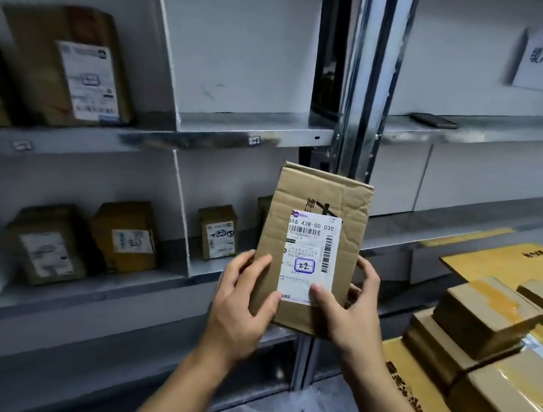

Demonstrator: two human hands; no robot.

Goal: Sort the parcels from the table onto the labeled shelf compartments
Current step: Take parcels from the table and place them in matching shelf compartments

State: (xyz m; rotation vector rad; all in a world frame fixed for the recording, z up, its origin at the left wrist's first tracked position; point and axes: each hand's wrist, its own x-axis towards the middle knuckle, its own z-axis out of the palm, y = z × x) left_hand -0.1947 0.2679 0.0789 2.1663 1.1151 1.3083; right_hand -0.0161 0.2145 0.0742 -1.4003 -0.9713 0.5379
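I hold a flat brown cardboard parcel (328,210) upright in front of the grey metal shelf (246,126). Its white shipping label (309,245) faces me, with a handwritten "22" in a blue box. My left hand (243,302) grips the parcel's lower left edge, thumb on its front. On the lower right edge sits my right hand (350,306), its thumb pressing the label's bottom corner. The parcel partly hides the shelf upright behind it.
Labelled boxes stand in the shelf compartments: two at upper left (71,65), two at lower left (124,235), a small one (216,231) in the middle compartment. Several stacked parcels (487,313) lie on the table at right. A dark flat object (433,120) rests on the right shelf.
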